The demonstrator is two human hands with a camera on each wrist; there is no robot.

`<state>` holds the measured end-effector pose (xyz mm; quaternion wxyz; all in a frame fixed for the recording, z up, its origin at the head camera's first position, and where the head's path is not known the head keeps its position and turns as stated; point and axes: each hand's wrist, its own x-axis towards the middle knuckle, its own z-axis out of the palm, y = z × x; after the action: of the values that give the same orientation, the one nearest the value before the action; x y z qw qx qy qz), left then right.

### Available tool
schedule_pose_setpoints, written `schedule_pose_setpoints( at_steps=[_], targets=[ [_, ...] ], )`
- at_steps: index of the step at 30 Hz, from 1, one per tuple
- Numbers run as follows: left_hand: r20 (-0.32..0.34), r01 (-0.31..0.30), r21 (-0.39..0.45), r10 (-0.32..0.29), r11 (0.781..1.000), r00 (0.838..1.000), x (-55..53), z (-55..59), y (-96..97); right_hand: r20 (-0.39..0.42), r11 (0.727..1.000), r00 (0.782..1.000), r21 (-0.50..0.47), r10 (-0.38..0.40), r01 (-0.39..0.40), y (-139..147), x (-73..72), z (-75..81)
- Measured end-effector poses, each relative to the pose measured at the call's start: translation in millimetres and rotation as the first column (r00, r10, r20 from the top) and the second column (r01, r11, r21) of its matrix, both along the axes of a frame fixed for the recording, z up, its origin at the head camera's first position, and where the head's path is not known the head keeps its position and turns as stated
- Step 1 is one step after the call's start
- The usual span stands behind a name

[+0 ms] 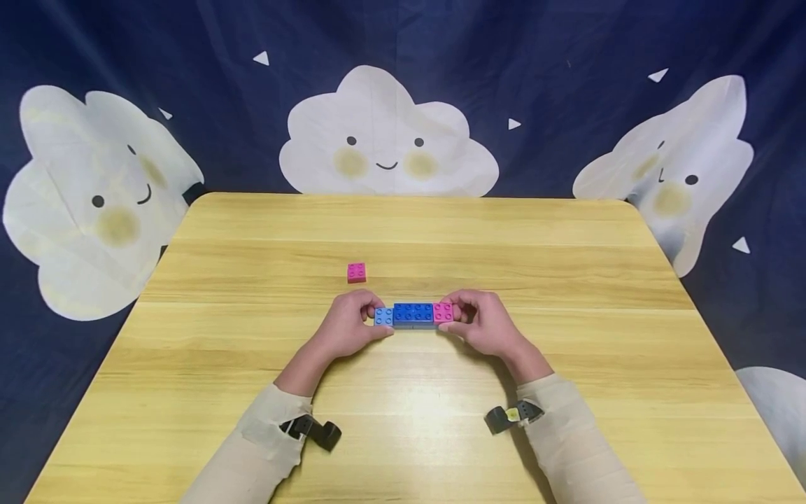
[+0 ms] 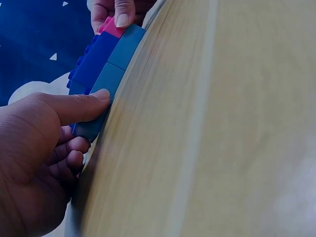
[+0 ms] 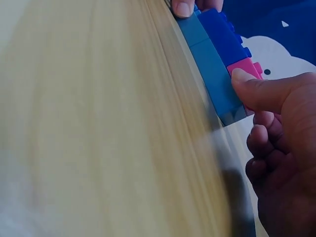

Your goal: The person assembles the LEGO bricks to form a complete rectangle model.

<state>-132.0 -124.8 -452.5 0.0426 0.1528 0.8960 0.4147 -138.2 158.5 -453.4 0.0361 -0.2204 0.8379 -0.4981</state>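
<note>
Between the two hands on the table sits a two-layer row of toy building bricks. Its top layer has a light blue brick [image 1: 383, 317] at the left, a longer dark blue brick [image 1: 413, 312] in the middle and a pink brick [image 1: 443, 312] at the right. Two blue-teal bricks [image 3: 210, 61] lie end to end beneath. My left hand [image 1: 350, 326] pinches the left end, thumb on the near side and fingers behind. My right hand [image 1: 488, 325] pinches the right end, its thumb [image 3: 247, 81] across the pink brick's near face.
A loose pink brick [image 1: 356, 273] lies on the wooden table [image 1: 415, 413], beyond the left hand. Behind the table hangs a dark blue curtain [image 1: 535, 56] printed with white clouds. Each wrist carries a black camera.
</note>
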Motion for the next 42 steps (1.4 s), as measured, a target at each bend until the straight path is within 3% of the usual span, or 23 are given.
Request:
schedule_pose_setpoints(
  at_steps=[11,17,20,29,42],
  targets=[
    [-0.001,-0.007,-0.005,0.007,1.0,1.0,-0.1,0.3,1.1,0.027,0.999,0.999,0.006,-0.043,0.043,-5,2.4,-2.3],
    [0.003,-0.01,-0.008,0.01,1.0,1.0,-0.9,-0.2,1.0,0.056,0.999,0.998,-0.008,-0.039,0.04,-12,14.5,28.0],
    [0.005,-0.011,-0.006,0.011,1.0,1.0,-1.2,-0.7,0.8,0.063,0.999,0.997,-0.015,-0.033,0.034,-13,17.0,35.3],
    [0.015,0.004,-0.007,-0.004,1.0,1.0,-1.8,-0.5,-1.1,0.079,0.998,0.995,-0.017,-0.058,0.059,-5,3.4,-3.5],
    [0.035,-0.033,0.121,0.029,0.992,0.999,-3.5,2.0,-11.7,0.081,0.998,0.995,-0.026,-0.061,0.063,-5,2.9,-4.3]
  ],
)
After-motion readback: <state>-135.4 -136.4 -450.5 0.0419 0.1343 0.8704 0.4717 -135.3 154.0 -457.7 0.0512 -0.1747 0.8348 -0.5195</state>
